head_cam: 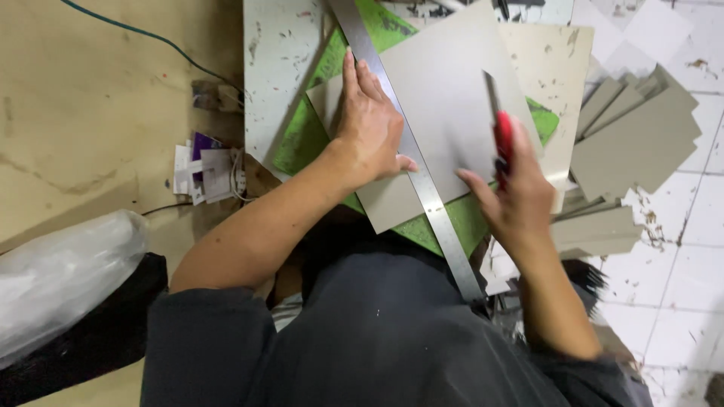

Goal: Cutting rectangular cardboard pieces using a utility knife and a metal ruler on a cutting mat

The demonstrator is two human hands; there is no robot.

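Underneath, green cutting mat (302,143) tops speckled table (275,53) (white-tiled floor (679,286)).

Under my left hand (369,128) the long ruler (407,151) is bare metal, smooth with a dull grey sheen. The grey sheet (445,98) it lies across looks like matt cardboard, flat and unmarked. Beneath that, the green cutting mat (302,143) is matt and scuffed. In my right hand (516,200) the knife (502,139) has a glossy red plastic handle. At the lower left of the frame, a clear plastic bag (60,279) shines and wrinkles. The stacked boards (641,143) at the right are the same matt grey card.
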